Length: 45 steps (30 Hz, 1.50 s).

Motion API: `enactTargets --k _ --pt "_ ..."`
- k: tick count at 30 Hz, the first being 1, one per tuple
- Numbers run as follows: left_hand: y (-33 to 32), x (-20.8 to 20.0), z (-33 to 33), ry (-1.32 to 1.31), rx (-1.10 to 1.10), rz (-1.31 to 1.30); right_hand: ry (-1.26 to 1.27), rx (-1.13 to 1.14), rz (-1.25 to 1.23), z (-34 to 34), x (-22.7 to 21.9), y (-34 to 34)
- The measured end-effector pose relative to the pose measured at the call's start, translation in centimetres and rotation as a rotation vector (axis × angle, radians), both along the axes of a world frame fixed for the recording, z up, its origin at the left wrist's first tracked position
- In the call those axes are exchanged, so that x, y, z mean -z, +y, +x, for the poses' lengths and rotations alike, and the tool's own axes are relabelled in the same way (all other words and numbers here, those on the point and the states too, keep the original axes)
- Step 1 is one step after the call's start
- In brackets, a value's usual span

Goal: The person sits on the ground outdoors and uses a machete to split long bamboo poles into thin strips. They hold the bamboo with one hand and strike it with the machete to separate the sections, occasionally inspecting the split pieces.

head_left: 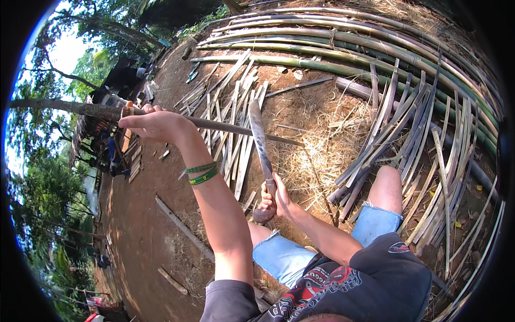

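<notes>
My left hand [155, 122] is stretched out to the left, its fingers closed round a long, dark bamboo strip [220, 125]. The strip runs from the far left edge of the view, looking wider there, to a thin end above the shavings. In my right hand [276, 197] is a machete [261, 147], gripped by its brown handle with a rounded butt. Its worn, mottled blade points away from me and crosses the strip near the far end. Whether blade and strip touch, I cannot tell.
Split bamboo strips [244, 145] lie beyond my hands, and another pile of strips [399, 123] spreads on the right. Long bamboo poles [332, 37] line the far side. Pale shavings [316, 155] cover the dirt ahead of me. A narrow pole [182, 226] lies left of my knees.
</notes>
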<state>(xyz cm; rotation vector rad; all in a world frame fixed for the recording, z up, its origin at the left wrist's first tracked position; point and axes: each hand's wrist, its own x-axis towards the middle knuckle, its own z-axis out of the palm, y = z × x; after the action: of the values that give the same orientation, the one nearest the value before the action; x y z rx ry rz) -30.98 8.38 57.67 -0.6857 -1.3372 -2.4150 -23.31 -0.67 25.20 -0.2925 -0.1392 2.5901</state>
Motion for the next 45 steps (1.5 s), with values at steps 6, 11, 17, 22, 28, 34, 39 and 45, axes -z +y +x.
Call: enactTargets --k 6,11,17,22,28,34,39,45 --pt "-5.2 0.8 -2.8 0.221 0.673 0.168 -0.374 0.248 0.350 4.8 -0.1 0.4" --pt "-8.5 0.7 -6.0 0.411 1.138 0.228 -0.532 0.410 0.654 5.4 -2.4 -0.5" --pt "-10.3 -1.0 -3.2 0.308 0.585 0.402 -0.626 0.403 0.845 6.4 -7.0 -0.2" --pt "-9.2 1.1 -0.7 0.403 0.355 0.469 -0.442 0.445 0.933 7.3 -10.1 -0.3" --pt "-8.3 12.3 -0.7 0.578 0.286 -0.054 -0.584 0.417 1.000 9.6 -8.3 -1.3" --pt "-8.8 14.3 2.3 0.704 0.073 -0.293 -0.560 0.388 1.037 10.2 -9.9 -2.4" --pt "-9.4 15.0 2.4 0.664 0.056 -0.316 -0.354 0.512 1.089 11.9 -15.2 -2.5" --pt "-9.0 14.9 3.5 0.624 0.158 -0.298 -0.672 0.482 1.289 8.9 -9.6 -1.0"
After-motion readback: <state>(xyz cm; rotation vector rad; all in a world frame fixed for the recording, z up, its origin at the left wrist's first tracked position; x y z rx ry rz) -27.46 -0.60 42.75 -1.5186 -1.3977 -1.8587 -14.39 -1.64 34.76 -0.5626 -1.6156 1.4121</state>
